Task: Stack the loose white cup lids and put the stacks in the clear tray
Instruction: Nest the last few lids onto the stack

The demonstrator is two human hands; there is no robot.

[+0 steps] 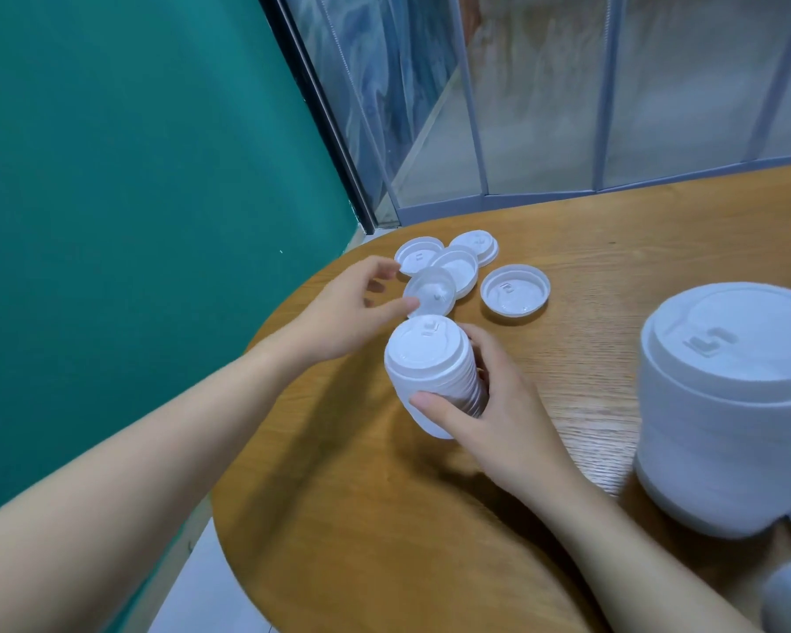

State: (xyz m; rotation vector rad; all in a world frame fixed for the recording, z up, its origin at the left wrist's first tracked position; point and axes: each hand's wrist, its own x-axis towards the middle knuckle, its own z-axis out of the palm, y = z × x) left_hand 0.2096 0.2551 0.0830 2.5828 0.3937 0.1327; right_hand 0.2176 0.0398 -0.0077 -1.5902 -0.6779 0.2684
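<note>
Head view, looking down on a round wooden table (590, 285). Right hand (485, 404) wrapped round a stack of lids (432, 372), thumb across the near side, fingers curled behind; stack held near the table's left edge, just above or on the wood, hard to tell which. Left hand (352, 308) reaching toward the far-left edge, thumb and fingers parted and closing on a single lid (430, 292) that sits tilted on its neighbours; contact at the thumb tip likely, a firm pinch not yet plain. Loose lids (514, 291) clustered by the far-left edge, five or so: some rim-up showing the hollow, one at least top-up, two overlapping. Second, larger-looking stack (727, 404) standing upright close to the camera by the right edge. No clear tray in sight.

Handling, as a judgement: thin moulded plastic, very light, springy, easily dented if squeezed; smooth and apt to slide. Best taken by the rim between thumb and fingertip. Held stack better gripped round its ribbed sides, lightly, since nested lids can slip apart.

Long axis of the held stack leaning up and away, top face with the sip tab turned toward the camera. Next lid needing the same facing to nest.
</note>
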